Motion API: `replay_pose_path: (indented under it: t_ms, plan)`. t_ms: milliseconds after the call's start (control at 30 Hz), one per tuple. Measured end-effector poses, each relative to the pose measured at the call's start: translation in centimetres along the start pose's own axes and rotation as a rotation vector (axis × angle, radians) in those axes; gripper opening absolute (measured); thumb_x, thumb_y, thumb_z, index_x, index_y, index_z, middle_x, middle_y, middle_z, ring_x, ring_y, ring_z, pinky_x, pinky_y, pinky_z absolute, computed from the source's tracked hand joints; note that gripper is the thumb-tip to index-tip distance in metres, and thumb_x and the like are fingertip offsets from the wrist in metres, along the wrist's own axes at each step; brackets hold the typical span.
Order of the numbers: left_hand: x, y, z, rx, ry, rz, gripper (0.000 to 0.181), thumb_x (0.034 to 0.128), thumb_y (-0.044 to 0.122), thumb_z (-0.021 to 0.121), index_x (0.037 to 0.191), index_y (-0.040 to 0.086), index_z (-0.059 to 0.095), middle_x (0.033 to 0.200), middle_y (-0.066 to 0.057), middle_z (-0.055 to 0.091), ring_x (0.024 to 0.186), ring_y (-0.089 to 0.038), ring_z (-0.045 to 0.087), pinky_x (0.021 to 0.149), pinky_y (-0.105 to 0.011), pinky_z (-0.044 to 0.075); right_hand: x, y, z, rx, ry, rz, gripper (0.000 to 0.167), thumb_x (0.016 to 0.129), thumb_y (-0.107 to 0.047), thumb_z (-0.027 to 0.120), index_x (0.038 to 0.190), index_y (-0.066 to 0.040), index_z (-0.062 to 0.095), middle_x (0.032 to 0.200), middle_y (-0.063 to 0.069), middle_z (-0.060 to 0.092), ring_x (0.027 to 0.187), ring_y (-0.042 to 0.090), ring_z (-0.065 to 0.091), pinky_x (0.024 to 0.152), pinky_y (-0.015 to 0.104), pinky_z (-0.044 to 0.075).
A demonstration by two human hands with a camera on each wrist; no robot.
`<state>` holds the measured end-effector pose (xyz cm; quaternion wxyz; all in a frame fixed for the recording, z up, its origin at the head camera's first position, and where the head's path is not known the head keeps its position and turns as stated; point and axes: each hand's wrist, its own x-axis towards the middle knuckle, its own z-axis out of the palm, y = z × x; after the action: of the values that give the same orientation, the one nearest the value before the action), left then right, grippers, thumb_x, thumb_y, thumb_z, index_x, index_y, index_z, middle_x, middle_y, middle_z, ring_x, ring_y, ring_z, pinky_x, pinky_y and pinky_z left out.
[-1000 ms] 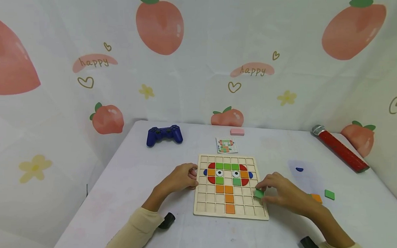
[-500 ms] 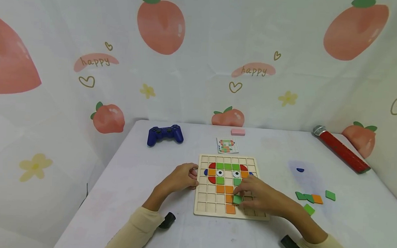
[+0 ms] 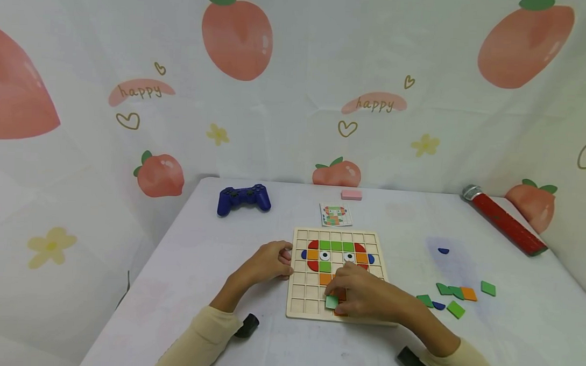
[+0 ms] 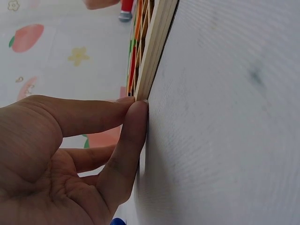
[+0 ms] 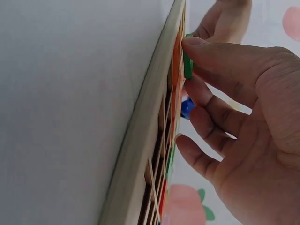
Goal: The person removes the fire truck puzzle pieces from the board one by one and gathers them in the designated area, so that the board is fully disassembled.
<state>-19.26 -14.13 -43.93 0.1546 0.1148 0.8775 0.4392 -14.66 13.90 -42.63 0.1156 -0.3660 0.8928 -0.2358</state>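
A wooden grid board (image 3: pixel 298 307) holds red, green, orange and blue pieces and two eye pieces. My left hand (image 3: pixel 268 262) pinches the board's left edge; in the left wrist view, thumb and finger of that hand (image 4: pixel 89 154) meet at the board's rim (image 4: pixel 152 51). Over the lower middle of the grid, my right hand (image 3: pixel 366 293) pinches a green square tile (image 3: pixel 331 302). The right wrist view shows this tile (image 5: pixel 188 61) edge-on between thumb and fingers of the hand (image 5: pixel 243 103), close to the orange pieces. Part of the board is hidden under the right hand.
Right of the board lie several loose green pieces (image 3: pixel 488 288), an orange tile (image 3: pixel 469 293) and blue pieces (image 3: pixel 443 250). Behind it are a pattern card (image 3: pixel 336 214) and a pink block (image 3: pixel 351 195). A blue game controller (image 3: pixel 244 199) sits back left, a red microphone (image 3: pixel 507 223) back right.
My right hand has moved left across the board with the green tile, from its right side to the lower middle, uncovering loose pieces on the right. The left hand has stayed at the edge.
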Motion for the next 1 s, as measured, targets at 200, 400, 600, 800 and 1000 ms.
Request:
replay_pose_path:
  t_ms: [200, 400, 600, 800, 1000]
  plan:
    - [-0.01, -0.02, -0.01, -0.002, 0.001, 0.003, 0.061, 0.085, 0.001, 0.081, 0.141, -0.01, 0.058, 0.103, -0.007, 0.066, 0.089, -0.016, 0.063, 0.078, -0.029, 0.059, 0.27, -0.47, 0.42, 0.022, -0.04, 0.006, 0.024, 0.09, -0.032, 0.084, 0.113, -0.035, 0.076, 0.105, -0.025, 0.063, 0.11, 0.007, 0.051, 0.097, 0.034, 0.051]
    - [-0.02, -0.02, -0.03, -0.003, -0.001, 0.001, 0.061, 0.0854, 0.001, 0.081, 0.141, -0.01, 0.058, 0.103, -0.007, 0.065, 0.088, -0.016, 0.063, 0.077, -0.029, 0.059, 0.33, -0.93, 0.45, 0.045, -0.062, 0.036, 0.026, 0.089, -0.03, 0.083, 0.113, -0.036, 0.076, 0.107, -0.025, 0.061, 0.112, 0.008, 0.05, 0.099, 0.037, 0.051]
    - [-0.07, 0.05, -0.02, -0.021, -0.005, -0.001, 0.062, 0.0852, 0.0, 0.08, 0.142, -0.011, 0.057, 0.103, -0.008, 0.065, 0.087, -0.016, 0.064, 0.075, -0.028, 0.06, 0.29, -1.07, 0.39, 0.03, -0.062, 0.04, 0.025, 0.088, -0.032, 0.085, 0.113, -0.034, 0.078, 0.109, -0.024, 0.063, 0.112, 0.008, 0.05, 0.099, 0.037, 0.051]
    - [-0.05, 0.06, -0.04, -0.03, -0.007, -0.002, 0.062, 0.0849, -0.001, 0.08, 0.141, -0.011, 0.056, 0.103, -0.009, 0.065, 0.087, -0.016, 0.064, 0.074, -0.028, 0.06, 0.2, -1.03, 0.26, 0.019, -0.056, 0.011, 0.024, 0.089, -0.032, 0.085, 0.112, -0.031, 0.08, 0.107, -0.024, 0.065, 0.107, 0.007, 0.05, 0.093, 0.033, 0.05]
    - [-0.03, 0.04, -0.05, -0.041, -0.011, -0.004, 0.062, 0.0856, -0.002, 0.079, 0.142, -0.011, 0.056, 0.103, -0.009, 0.065, 0.085, -0.015, 0.065, 0.073, -0.028, 0.06, 0.05, -0.97, -0.02, -0.007, -0.064, 0.01, 0.023, 0.09, -0.03, 0.082, 0.113, -0.031, 0.08, 0.108, -0.023, 0.065, 0.11, 0.007, 0.051, 0.097, 0.036, 0.05]
